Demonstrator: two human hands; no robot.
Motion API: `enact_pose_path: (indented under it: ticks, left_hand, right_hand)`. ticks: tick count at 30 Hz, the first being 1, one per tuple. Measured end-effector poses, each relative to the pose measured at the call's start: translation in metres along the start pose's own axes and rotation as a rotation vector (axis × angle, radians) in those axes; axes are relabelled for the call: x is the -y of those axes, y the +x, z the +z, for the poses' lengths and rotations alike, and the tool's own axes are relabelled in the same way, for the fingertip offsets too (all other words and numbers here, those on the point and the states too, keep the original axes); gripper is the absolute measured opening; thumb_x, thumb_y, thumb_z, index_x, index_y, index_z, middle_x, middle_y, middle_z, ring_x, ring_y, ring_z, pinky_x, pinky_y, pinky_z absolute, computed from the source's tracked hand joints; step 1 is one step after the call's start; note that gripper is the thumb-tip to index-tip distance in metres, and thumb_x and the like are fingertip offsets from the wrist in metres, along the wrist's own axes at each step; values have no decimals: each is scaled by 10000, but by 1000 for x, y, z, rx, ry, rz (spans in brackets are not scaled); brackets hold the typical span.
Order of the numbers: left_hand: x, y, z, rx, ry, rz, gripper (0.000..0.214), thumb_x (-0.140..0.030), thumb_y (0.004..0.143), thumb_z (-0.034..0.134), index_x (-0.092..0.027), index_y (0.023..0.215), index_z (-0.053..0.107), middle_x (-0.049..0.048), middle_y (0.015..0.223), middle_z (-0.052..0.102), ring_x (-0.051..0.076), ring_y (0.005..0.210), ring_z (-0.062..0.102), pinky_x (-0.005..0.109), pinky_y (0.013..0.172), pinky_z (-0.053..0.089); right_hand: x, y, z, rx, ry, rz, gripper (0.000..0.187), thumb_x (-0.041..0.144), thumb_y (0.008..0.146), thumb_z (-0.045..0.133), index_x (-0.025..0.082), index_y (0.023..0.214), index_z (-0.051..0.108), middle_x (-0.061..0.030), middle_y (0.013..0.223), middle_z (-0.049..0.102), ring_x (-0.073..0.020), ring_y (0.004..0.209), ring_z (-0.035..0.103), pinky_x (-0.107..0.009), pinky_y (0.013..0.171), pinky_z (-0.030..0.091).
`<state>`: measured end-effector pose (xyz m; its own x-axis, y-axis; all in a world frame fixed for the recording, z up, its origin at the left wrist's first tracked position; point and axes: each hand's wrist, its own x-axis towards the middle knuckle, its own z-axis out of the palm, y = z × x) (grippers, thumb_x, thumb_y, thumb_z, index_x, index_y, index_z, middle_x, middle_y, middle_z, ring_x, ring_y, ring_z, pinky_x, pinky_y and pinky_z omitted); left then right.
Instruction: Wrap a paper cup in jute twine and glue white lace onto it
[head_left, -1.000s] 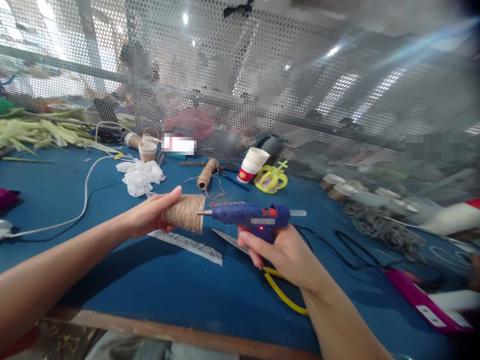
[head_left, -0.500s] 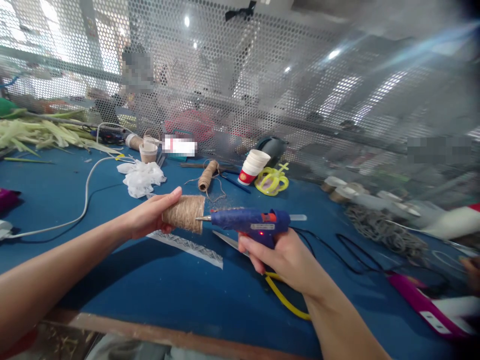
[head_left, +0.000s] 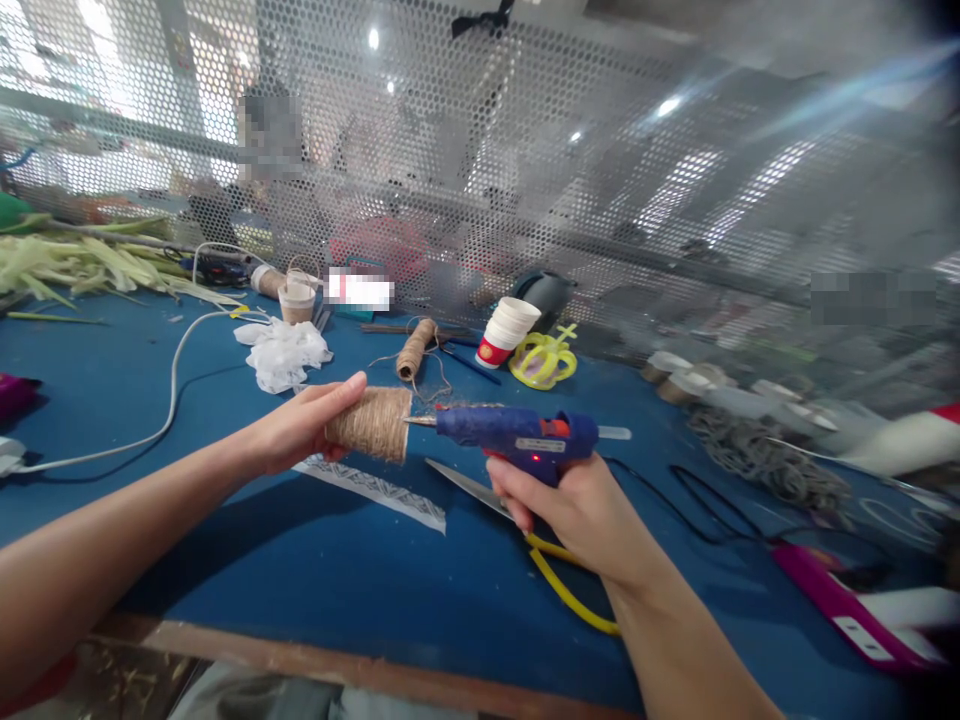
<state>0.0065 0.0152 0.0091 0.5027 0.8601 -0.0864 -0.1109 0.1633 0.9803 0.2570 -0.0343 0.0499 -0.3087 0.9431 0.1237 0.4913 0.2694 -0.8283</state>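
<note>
My left hand [head_left: 300, 428] is closed round the narrow end of a cup wrapped in brown jute twine [head_left: 373, 423], held on its side above the blue table [head_left: 300, 570]. A blue hot glue gun [head_left: 517, 435] with a red light on sits in my right hand [head_left: 577, 510]. The gun's metal nozzle points left and ends right at the rim of the twine-wrapped cup. A white glue stick juts from the back of the gun.
A patterned lace strip [head_left: 375, 488], scissors with yellow handles [head_left: 525, 530], a twine spool [head_left: 414, 350], stacked paper cups [head_left: 504, 330], a yellow crown shape [head_left: 544, 362], white mesh fabric [head_left: 283, 352], a white cable [head_left: 165, 400] and green leaves [head_left: 82, 265] lie around. A perforated metal screen [head_left: 525, 180] closes the back; a person sits behind it.
The glue gun shifted slightly right and up, its nozzle drawing back a little from the cup's rim. My left hand kept the cup almost still.
</note>
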Motion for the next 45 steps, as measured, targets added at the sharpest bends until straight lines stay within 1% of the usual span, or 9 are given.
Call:
enact_pose_path:
  ticks: [4, 11, 18, 21, 26, 31, 35, 39, 45]
  left_hand:
    - [0, 0, -1, -11, 25, 12, 636, -616, 800, 426, -101, 1145, 568, -7, 603, 464, 81, 465, 382, 209, 407, 263]
    - [-1, 0, 0, -21, 37, 29, 625, -598, 804, 431, -81, 1125, 574, -6, 603, 454, 81, 468, 367, 211, 406, 255]
    - [-1, -1, 1, -41, 80, 33, 614, -612, 794, 438, -67, 1037, 583, -8, 603, 445, 85, 484, 381, 212, 409, 273]
    - [0, -2, 2, -36, 91, 16, 635, -628, 787, 430, -63, 1031, 589, -1, 610, 455, 88, 487, 385, 214, 409, 283]
    - [-2, -2, 1, -8, 43, -7, 648, -641, 780, 429, -106, 1117, 572, -8, 620, 463, 76, 471, 372, 207, 409, 263]
    - [-2, -2, 1, -23, 59, 9, 638, -634, 785, 428, -91, 1081, 583, -14, 587, 446, 77, 455, 365, 206, 402, 266]
    - [-2, -2, 2, -31, 90, 33, 611, -621, 789, 437, -78, 1026, 586, -12, 598, 437, 82, 479, 371, 202, 405, 281]
    - [-2, -4, 4, -33, 147, 56, 588, -614, 794, 437, -79, 984, 590, -6, 620, 437, 89, 511, 378, 200, 414, 296]
    - [-3, -4, 4, -15, 114, 34, 591, -614, 794, 436, -85, 1008, 591, -5, 622, 438, 87, 504, 374, 199, 410, 297]
  right_hand:
    - [0, 1, 0, 1, -46, 6, 362, 347, 826, 527, 178, 509, 482, 24, 407, 482, -86, 395, 462, -241, 465, 426]
    - [-1, 0, -1, 9, -69, 23, 373, 368, 837, 516, 177, 519, 481, 25, 412, 480, -88, 404, 461, -246, 482, 424]
    - [1, 1, 1, -40, -13, 30, 309, 354, 830, 532, 169, 582, 525, 40, 408, 477, -85, 394, 458, -230, 445, 408]
    - [0, 1, 2, -22, 1, 34, 297, 362, 825, 537, 164, 604, 545, 37, 410, 488, -90, 395, 471, -234, 445, 417]
    - [0, 1, 1, 7, -11, 4, 306, 371, 820, 539, 163, 595, 552, 30, 400, 495, -95, 381, 471, -248, 442, 425]
    - [1, 1, 1, 24, -8, 14, 299, 370, 816, 540, 169, 595, 555, 29, 406, 496, -93, 380, 470, -248, 443, 426]
    - [1, 2, 3, -15, 16, 14, 300, 381, 812, 550, 165, 604, 560, 29, 399, 492, -98, 379, 468, -249, 433, 415]
    - [-1, 3, 4, -74, 48, 46, 283, 385, 808, 567, 161, 636, 556, 35, 404, 492, -96, 380, 463, -246, 434, 413]
    - [-2, 4, 3, -24, 32, 25, 327, 421, 811, 553, 161, 612, 560, 35, 383, 492, -96, 365, 459, -252, 440, 416]
